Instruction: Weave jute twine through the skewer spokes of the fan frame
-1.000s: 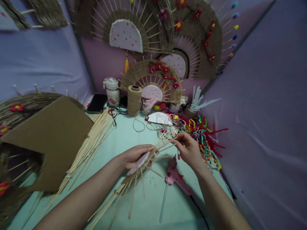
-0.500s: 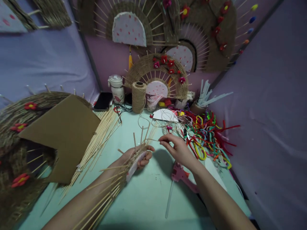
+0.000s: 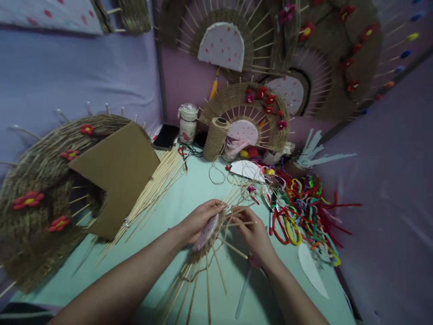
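My left hand (image 3: pixel 203 219) grips a half-round woven fan (image 3: pixel 207 232) by its upper end, thumb on top. The fan has a pale, pink-spotted centre, a band of twine weaving and thin wooden sticks (image 3: pixel 208 289) spreading out from it. Fingers bent and pinched, my right hand (image 3: pixel 248 228) is at the fan's far edge among the upper sticks, closed on the twine (image 3: pixel 233 215); its fingertips are partly hidden by sticks. A slack loop of twine hangs across the lower sticks. Under my right wrist lies a pink glue gun (image 3: pixel 256 262), mostly covered, with a clear glue stick (image 3: pixel 242 295).
Loose sticks (image 3: pixel 152 189) and a cardboard piece (image 3: pixel 118 176) lie at left by a large woven fan (image 3: pixel 34 194). At the back stand a twine spool (image 3: pixel 215 140) and a bottle (image 3: pixel 187 124). Red-handled scissors (image 3: pixel 280 228) and tangled pipe cleaners (image 3: pixel 314 207) are at right.
The fan has turned, so its sticks now point right and down rather than left. My right hand has come from holding the twine stretched out to the fan's edge. The view has shifted left.
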A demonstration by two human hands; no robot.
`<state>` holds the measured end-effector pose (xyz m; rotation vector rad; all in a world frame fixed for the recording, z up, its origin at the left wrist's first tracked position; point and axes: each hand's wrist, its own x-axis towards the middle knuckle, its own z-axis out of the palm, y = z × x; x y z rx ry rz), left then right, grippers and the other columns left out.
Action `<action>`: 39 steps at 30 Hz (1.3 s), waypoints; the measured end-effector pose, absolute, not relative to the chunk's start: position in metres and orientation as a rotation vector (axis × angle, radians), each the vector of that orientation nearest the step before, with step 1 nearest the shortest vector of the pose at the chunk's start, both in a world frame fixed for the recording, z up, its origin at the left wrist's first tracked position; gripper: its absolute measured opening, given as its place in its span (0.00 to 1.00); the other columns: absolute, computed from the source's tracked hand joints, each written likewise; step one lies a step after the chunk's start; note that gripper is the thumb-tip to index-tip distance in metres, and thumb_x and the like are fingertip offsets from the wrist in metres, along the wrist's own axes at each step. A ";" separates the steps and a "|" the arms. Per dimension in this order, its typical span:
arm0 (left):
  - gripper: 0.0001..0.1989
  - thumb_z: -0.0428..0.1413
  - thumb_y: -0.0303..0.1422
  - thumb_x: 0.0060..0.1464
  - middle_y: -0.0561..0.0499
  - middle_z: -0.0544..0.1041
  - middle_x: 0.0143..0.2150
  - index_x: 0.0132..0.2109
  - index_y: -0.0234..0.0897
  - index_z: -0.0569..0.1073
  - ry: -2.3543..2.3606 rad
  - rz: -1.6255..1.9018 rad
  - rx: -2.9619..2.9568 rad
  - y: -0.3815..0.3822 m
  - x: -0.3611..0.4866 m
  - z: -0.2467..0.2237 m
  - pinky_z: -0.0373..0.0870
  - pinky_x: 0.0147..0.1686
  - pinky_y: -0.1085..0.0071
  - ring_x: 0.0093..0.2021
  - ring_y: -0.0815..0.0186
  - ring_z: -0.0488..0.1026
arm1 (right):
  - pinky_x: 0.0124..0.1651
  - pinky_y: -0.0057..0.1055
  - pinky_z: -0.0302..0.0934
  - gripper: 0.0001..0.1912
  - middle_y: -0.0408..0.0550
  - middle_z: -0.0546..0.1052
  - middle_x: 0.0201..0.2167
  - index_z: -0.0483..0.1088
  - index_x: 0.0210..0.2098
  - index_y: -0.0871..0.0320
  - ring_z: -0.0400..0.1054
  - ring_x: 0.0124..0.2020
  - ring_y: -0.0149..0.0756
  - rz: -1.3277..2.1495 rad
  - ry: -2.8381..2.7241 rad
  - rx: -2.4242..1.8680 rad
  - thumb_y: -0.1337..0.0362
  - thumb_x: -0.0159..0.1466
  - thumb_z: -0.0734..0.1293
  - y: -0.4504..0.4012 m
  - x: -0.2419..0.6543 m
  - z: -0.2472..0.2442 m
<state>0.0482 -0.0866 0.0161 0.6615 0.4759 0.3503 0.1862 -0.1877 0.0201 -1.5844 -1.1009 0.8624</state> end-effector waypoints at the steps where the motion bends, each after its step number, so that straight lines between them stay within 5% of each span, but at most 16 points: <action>1: 0.11 0.60 0.35 0.49 0.53 0.72 0.28 0.37 0.34 0.70 0.478 0.365 0.667 -0.086 0.048 0.015 0.64 0.24 0.79 0.24 0.75 0.69 | 0.41 0.35 0.65 0.09 0.49 0.76 0.33 0.64 0.38 0.56 0.71 0.37 0.39 0.864 -1.086 -1.572 0.59 0.61 0.64 -0.188 0.183 0.018; 15: 0.11 0.58 0.37 0.51 0.50 0.74 0.28 0.37 0.34 0.69 0.410 0.355 0.632 -0.082 0.044 0.013 0.66 0.24 0.76 0.24 0.71 0.71 | 0.40 0.35 0.66 0.08 0.46 0.69 0.36 0.58 0.34 0.52 0.68 0.37 0.37 0.742 -1.016 -1.538 0.61 0.59 0.64 -0.191 0.158 0.011; 20: 0.13 0.57 0.36 0.51 0.51 0.73 0.27 0.41 0.33 0.70 0.478 0.345 0.662 -0.070 0.038 0.017 0.59 0.16 0.81 0.22 0.73 0.69 | 0.36 0.36 0.67 0.07 0.50 0.68 0.38 0.64 0.37 0.53 0.68 0.36 0.40 0.509 -1.225 -1.955 0.59 0.60 0.63 -0.245 0.192 0.022; 25: 0.11 0.56 0.31 0.51 0.52 0.70 0.26 0.42 0.32 0.70 0.455 0.303 0.552 -0.052 0.035 0.013 0.57 0.14 0.84 0.21 0.75 0.67 | 0.43 0.46 0.64 0.16 0.54 0.71 0.38 0.68 0.38 0.56 0.68 0.39 0.49 0.328 -1.370 -2.368 0.57 0.52 0.70 -0.307 0.230 0.005; 29: 0.10 0.55 0.30 0.51 0.52 0.70 0.25 0.41 0.32 0.70 0.489 0.253 0.541 -0.050 0.037 0.013 0.57 0.14 0.84 0.20 0.75 0.65 | 0.44 0.43 0.64 0.23 0.55 0.72 0.39 0.67 0.43 0.58 0.68 0.41 0.49 0.339 -1.283 -2.372 0.58 0.49 0.72 -0.314 0.227 -0.019; 35: 0.11 0.57 0.37 0.50 0.55 0.69 0.24 0.37 0.35 0.69 0.692 0.460 0.768 -0.063 0.040 0.019 0.63 0.20 0.79 0.20 0.74 0.66 | 0.36 0.37 0.65 0.15 0.51 0.73 0.33 0.69 0.36 0.58 0.69 0.32 0.43 0.403 -1.117 -2.257 0.54 0.54 0.66 -0.305 0.225 -0.018; 39: 0.13 0.58 0.42 0.49 0.57 0.68 0.25 0.36 0.37 0.69 0.747 0.567 0.909 -0.066 0.042 0.016 0.62 0.25 0.77 0.22 0.74 0.65 | 0.34 0.34 0.66 0.24 0.52 0.76 0.38 0.70 0.41 0.58 0.70 0.36 0.43 0.535 -0.786 -2.123 0.48 0.52 0.67 -0.307 0.231 -0.001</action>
